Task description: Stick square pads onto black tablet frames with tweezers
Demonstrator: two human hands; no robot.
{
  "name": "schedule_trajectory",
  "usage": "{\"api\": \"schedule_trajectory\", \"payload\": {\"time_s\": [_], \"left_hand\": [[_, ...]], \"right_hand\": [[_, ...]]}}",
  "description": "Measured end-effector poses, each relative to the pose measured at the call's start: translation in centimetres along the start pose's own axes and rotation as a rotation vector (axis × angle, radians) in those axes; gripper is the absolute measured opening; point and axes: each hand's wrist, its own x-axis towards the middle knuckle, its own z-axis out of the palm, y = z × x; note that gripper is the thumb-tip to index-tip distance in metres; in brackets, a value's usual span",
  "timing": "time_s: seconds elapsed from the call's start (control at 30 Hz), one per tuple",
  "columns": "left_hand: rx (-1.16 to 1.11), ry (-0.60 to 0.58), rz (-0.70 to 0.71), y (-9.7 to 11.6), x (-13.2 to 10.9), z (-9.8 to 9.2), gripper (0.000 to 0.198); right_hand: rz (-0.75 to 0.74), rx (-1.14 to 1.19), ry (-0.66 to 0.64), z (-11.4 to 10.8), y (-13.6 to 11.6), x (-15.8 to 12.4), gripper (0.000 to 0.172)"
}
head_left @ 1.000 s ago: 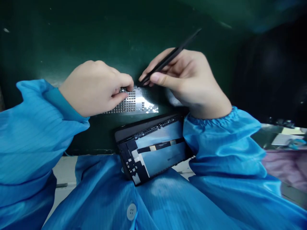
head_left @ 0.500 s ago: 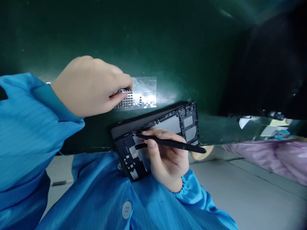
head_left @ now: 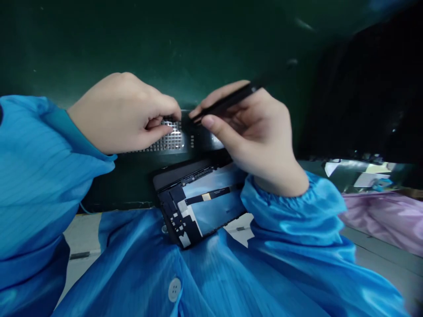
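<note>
My left hand point(head_left: 122, 114) is closed on a clear sheet of small dark square pads point(head_left: 172, 140), thumb and forefinger bent together at its upper part. The hand hides much of the sheet. In my right hand point(head_left: 261, 132) are slim black tweezers point(head_left: 229, 100), slightly blurred, held between thumb and fingers. Their tip is over the sheet's right part, close to a short column of pads; whether a pad is in the tip I cannot make out. Below both hands an opened tablet point(head_left: 214, 211) lies tilted across the table's front edge, its inside facing up. My right hand and sleeve cover its right end.
The table point(head_left: 158, 48) has a dark green top. A large black object point(head_left: 366, 101) stands on the right. Beyond it are papers point(head_left: 368, 179) and a small blue item point(head_left: 381, 185). Someone's pink sleeve point(head_left: 383, 220) shows at the right edge.
My right hand has lifted off the tablet with the tweezers and moved up to the sheet of pads. The tablet's inside shows more now. My left hand stays nearly in place.
</note>
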Motion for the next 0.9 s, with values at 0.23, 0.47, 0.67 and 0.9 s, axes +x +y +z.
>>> {"api": "schedule_trajectory", "payload": {"time_s": [0.23,0.47,0.67,0.9], "left_hand": [[-0.006,-0.021,-0.068,0.0,0.0,0.1,0.031],[0.056,-0.011,-0.008,-0.3,0.1,0.0,0.041],[0.028,0.033,0.041,-0.2,-0.1,0.2,0.052],[0.002,0.075,0.027,-0.3,-0.4,0.1,0.053]], "right_hand": [[0.026,0.089,-0.107,-0.1,2.4,3.3,0.043],[-0.050,0.023,-0.135,-0.5,3.1,4.3,0.033],[-0.140,0.286,0.041,0.3,2.3,-0.7,0.013],[-0.159,0.082,0.441,5.6,1.3,-11.9,0.033]]}}
